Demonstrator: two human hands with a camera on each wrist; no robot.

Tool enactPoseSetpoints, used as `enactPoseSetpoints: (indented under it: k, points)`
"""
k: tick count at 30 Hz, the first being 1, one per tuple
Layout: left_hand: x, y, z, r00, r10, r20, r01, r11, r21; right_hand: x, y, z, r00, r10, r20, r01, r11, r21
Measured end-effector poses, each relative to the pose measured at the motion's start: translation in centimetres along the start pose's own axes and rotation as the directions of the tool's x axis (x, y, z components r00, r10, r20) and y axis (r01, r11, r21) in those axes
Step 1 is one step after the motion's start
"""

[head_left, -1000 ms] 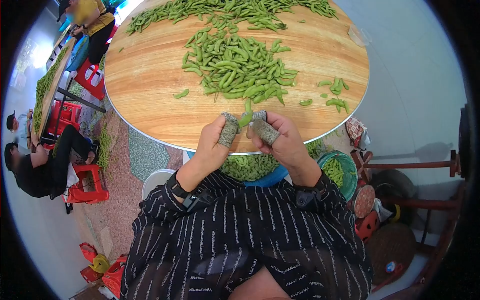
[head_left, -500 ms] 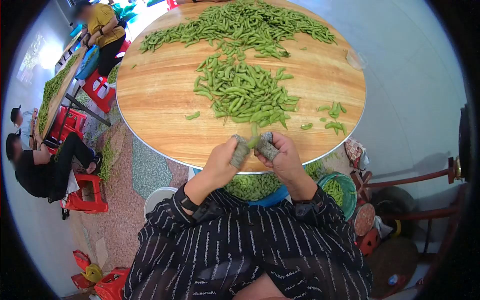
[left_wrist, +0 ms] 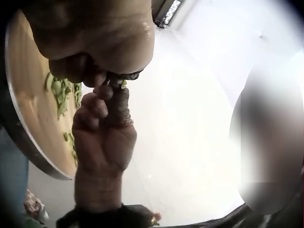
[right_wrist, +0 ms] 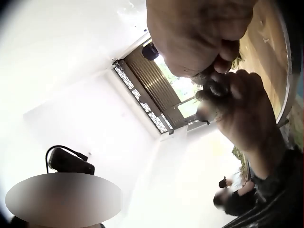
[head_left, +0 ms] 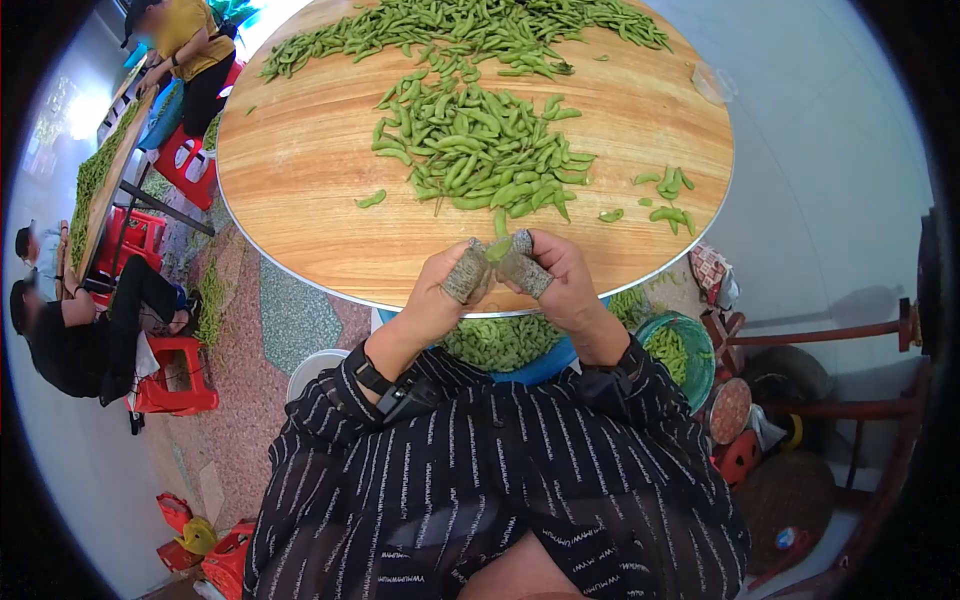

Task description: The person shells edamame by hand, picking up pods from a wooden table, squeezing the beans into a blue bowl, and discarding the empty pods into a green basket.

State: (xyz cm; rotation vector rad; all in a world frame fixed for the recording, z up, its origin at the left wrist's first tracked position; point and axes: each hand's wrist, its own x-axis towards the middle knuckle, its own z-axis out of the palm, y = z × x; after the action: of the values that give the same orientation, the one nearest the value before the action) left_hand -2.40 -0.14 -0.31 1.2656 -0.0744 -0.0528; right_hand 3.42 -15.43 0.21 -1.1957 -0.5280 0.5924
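In the head view my left hand (head_left: 437, 288) and right hand (head_left: 557, 280) meet just above the near edge of the round wooden table (head_left: 300, 180). Between their thumb tips they pinch one green soybean pod (head_left: 500, 228), its far end pointing away from me. Grey knitted covers wrap both thumbs. Beyond the hands lies a heap of soybean pods (head_left: 475, 150). From the left wrist view, the right hand (left_wrist: 102, 142) faces the left, with a bit of green at the thumb tips. The curled fingers mostly hide the pod in both wrist views.
A larger pod pile (head_left: 450, 30) spreads over the table's far side. Several loose pods (head_left: 670, 215) lie at the right. Under the near edge sits a blue basin (head_left: 555, 362) of shelled beans, with a green basket (head_left: 705, 365) beside it. People sit around another table at left.
Both hands stay together on the pod, their thumbs closing in over it and covering more of its near end. The head view has shifted slightly.
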Motion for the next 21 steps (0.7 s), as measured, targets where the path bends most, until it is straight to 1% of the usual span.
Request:
enactPoseSetpoints:
  k: [1,2,3,4,5,6,7,8,9,10,11,12,13,14,15,16,18,19,21]
  points:
    - [0.1,0.0,0.2,1.000,-0.005,0.000,0.005,1.000,0.001,0.0,0.1,-0.1,0.995,-0.097,0.013,0.098,0.992,-0.074]
    - [0.2,0.0,0.5,0.999,-0.049,0.003,0.049,0.991,-0.126,0.1,0.2,-0.3,0.981,-0.192,0.034,0.195,0.970,-0.145]
    - [0.3,0.0,0.6,0.996,-0.092,0.011,0.092,0.964,-0.251,0.1,0.2,-0.5,0.981,-0.191,0.031,0.193,0.971,-0.142]
    - [0.4,-0.1,0.5,0.995,-0.096,0.013,0.096,0.964,-0.250,0.1,0.0,-0.9,0.979,-0.194,0.057,0.201,0.963,-0.180]
    - [0.5,-0.3,0.4,0.983,-0.090,0.161,0.154,0.883,-0.443,0.0,-0.2,-1.1,0.977,-0.197,0.082,0.210,0.953,-0.218]
    - [0.6,-0.4,0.4,0.953,-0.053,0.298,0.231,0.761,-0.606,0.0,-0.3,-1.2,0.977,-0.197,0.078,0.210,0.953,-0.218]
    - [0.7,-0.4,0.4,0.952,-0.056,0.300,0.235,0.761,-0.604,0.0,-0.4,-1.1,0.981,-0.188,0.057,0.195,0.959,-0.204]
    - [0.8,-0.3,0.4,0.971,-0.160,0.175,0.226,0.853,-0.470,0.1,-0.5,-1.2,0.983,-0.178,0.036,0.182,0.965,-0.191]
    - [0.9,-0.2,0.5,0.971,-0.238,0.035,0.237,0.917,-0.321,-0.1,-0.5,-1.4,0.983,-0.179,0.030,0.182,0.964,-0.193]
    - [1.0,0.2,0.5,0.970,-0.239,0.040,0.239,0.917,-0.320,-0.3,-0.4,-1.7,0.995,-0.093,0.017,0.094,0.993,-0.073]
    - [0.9,0.7,0.4,1.000,0.015,-0.012,-0.011,0.961,0.275,-0.4,-0.4,-1.8,1.000,-0.004,0.018,0.003,0.999,0.050]
    - [0.8,1.0,0.3,0.964,0.252,0.090,-0.228,0.601,0.766,-0.6,-0.5,-1.7,1.000,-0.001,0.016,0.000,0.999,0.052]
    - [0.8,0.9,0.2,0.965,0.247,0.087,-0.224,0.602,0.767,-0.9,-0.8,-1.4,0.997,0.081,0.006,-0.081,0.985,0.153]
    - [0.8,0.6,0.1,0.926,0.332,0.178,-0.316,0.427,0.847,-1.0,-1.0,-1.2,0.987,0.163,0.005,-0.159,0.955,0.252]
    - [0.8,0.4,-0.1,0.874,0.395,0.282,-0.391,0.231,0.891,-1.0,-1.0,-1.1,0.986,0.165,0.005,-0.161,0.954,0.254]
    - [0.9,0.2,-0.2,0.875,0.394,0.283,-0.392,0.231,0.891,-1.0,-1.1,-1.0,0.982,0.189,0.015,-0.186,0.943,0.278]
    - [1.0,-0.2,-0.4,0.836,0.442,0.326,-0.435,0.171,0.884,-1.0,-0.9,-0.8,0.977,0.214,0.024,-0.211,0.930,0.302]
    - [1.0,-0.5,-0.6,0.837,0.441,0.325,-0.434,0.172,0.884,-0.9,-0.7,-0.7,0.979,0.205,0.018,-0.201,0.934,0.296]
    - [1.1,-1.1,-0.9,0.796,0.506,0.332,-0.489,0.214,0.846,-0.7,-0.5,-0.4,0.981,0.196,0.013,-0.191,0.938,0.290]
